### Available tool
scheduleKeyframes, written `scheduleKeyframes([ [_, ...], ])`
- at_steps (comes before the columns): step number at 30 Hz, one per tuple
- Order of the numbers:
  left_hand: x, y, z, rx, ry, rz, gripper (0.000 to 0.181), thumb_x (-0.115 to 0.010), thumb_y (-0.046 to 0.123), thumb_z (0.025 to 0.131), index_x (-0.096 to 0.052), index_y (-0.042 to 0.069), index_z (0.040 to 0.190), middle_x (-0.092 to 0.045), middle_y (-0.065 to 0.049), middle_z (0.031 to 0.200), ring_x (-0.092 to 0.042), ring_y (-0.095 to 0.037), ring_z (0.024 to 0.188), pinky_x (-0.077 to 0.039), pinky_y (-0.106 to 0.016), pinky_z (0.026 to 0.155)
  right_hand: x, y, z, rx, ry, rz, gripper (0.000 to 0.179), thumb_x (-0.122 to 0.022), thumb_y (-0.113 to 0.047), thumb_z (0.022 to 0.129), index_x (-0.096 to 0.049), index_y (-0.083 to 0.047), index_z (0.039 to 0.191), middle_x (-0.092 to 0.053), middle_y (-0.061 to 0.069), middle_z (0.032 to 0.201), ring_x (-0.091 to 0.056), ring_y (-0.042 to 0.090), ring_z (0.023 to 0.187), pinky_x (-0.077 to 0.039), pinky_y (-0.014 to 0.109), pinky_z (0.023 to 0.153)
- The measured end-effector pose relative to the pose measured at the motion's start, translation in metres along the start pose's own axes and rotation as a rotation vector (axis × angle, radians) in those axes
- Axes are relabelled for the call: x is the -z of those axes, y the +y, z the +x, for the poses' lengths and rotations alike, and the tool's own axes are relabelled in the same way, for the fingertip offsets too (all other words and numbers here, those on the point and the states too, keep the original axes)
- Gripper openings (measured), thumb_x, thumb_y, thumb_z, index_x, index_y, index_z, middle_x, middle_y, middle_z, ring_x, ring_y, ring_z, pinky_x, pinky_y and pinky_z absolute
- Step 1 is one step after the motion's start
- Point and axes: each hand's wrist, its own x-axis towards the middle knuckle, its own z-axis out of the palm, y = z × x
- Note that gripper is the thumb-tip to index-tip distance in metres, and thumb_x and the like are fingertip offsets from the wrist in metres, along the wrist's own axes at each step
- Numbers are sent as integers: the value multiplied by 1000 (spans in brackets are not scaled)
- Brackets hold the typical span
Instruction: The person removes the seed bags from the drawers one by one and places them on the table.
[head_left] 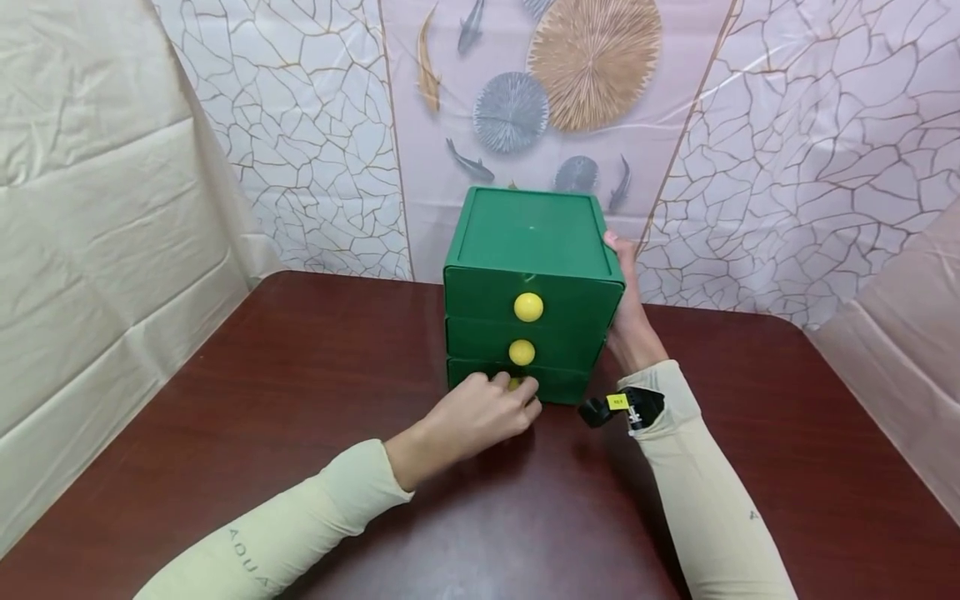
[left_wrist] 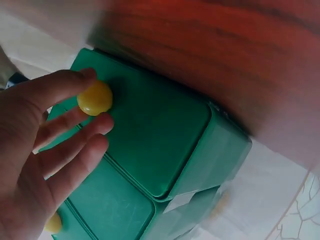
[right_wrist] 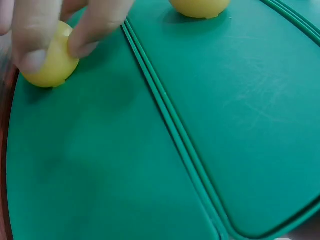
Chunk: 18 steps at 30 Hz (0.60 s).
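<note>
A green three-drawer box (head_left: 536,233) with round yellow knobs stands on the table, its drawers all closed. At the lowest drawer, my left hand (head_left: 483,412) has its thumb and fingers about the bottom knob (left_wrist: 95,98), pinching it. The right wrist view shows these left fingertips on the same bottom knob (right_wrist: 52,60). Along the box's right side, my right hand (head_left: 628,304) rests against the wall with a fingertip at the upper edge; the box hides part of this hand. Above the left hand sit the middle knob (head_left: 522,352) and the top knob (head_left: 528,307).
The dark reddish-brown table (head_left: 337,358) lies under the box. Behind it hangs a patterned sheet (head_left: 322,150), and a plain pale cloth (head_left: 97,250) hangs at the left. A black wrist camera (head_left: 596,412) sits on the right wrist.
</note>
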Motion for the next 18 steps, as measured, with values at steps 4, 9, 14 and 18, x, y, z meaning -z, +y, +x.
scheduleKeyframes([
  [4,2,4,-1,56,-58,7,20,-68,7,97,-74,26,95,-62,4,99,-52,-11,63,-31,-20,44,-1,0,-1,6,2,-9,41,-43,-54,106,-64,-21,117,-71,-11,90,-68,1,76,-52,15,70],
  [9,3,9,-1,120,-93,5,18,-73,11,97,-75,21,113,-65,2,105,-57,-11,71,-39,-18,45,-1,1,0,3,-4,-11,42,-42,-53,107,-64,-21,121,-71,-12,86,-68,0,72,-52,14,68],
  [14,3,12,1,175,-81,20,18,-72,9,97,-76,21,111,-65,2,96,-56,-10,69,-43,-18,49,-1,-1,-1,4,2,8,40,-42,-53,108,-65,-22,118,-71,-11,89,-69,1,77,-54,15,73],
  [18,3,13,1,180,-91,18,16,-70,9,98,-76,23,104,-63,4,86,-54,-9,63,-42,-19,49,-3,-4,-4,4,-15,38,38,-42,-51,108,-64,-21,102,-69,-10,82,-68,1,72,-53,14,69],
])
